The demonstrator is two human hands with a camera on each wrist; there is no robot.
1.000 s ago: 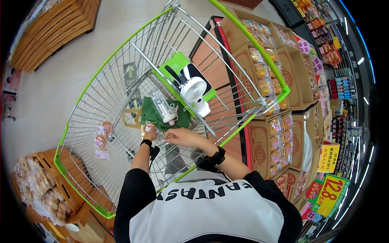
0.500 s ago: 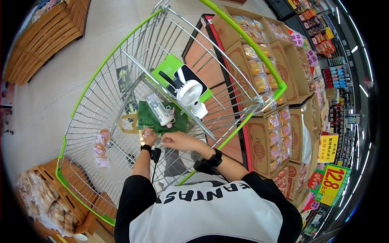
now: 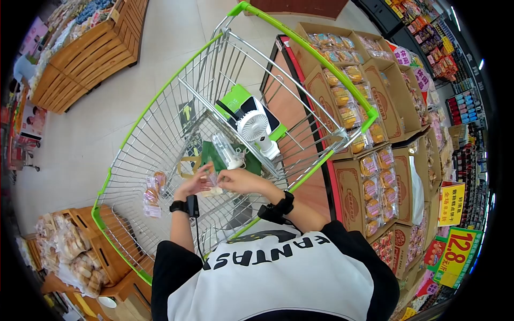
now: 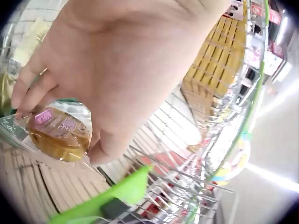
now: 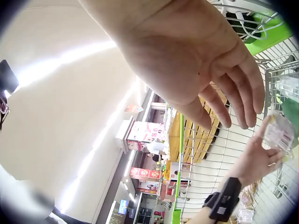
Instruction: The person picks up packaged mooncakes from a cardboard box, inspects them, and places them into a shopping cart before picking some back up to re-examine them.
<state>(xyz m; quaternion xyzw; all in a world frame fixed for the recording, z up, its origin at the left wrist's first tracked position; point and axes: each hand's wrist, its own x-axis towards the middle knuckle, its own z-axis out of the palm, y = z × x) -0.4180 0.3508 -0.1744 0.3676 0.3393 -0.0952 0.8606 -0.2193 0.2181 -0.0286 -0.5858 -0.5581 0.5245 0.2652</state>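
My left hand [image 3: 194, 183] is over the shopping cart, holding a bun in clear wrap [image 4: 58, 135] between thumb and fingers. A pink label shows on the wrap. Just right of it, my right hand [image 3: 243, 182] has relaxed, slightly bent fingers; the right wrist view shows its palm empty, with the wrapped bun beyond the fingertips. Beneath and beyond the hands, a dark green bag [image 3: 208, 152] lies in the cart with a clear bottle [image 3: 227, 152] on it. Two wrapped buns [image 3: 152, 196] lie on the cart's left side.
A white handheld fan [image 3: 253, 127] and a phone [image 3: 263, 111] rest on the cart's green child-seat panel [image 3: 234, 98]. Cartons of wrapped pastries [image 3: 350, 99] line the right side. A wooden stand with bagged bread [image 3: 80, 257] is at the lower left, and a slatted wooden display [image 3: 93, 59] farther off.
My left hand has turned and opened out its fingers around the wrapped bun, bringing it up beside the right fingertips. The right hand stays nearly in place. The head view has shifted slightly.
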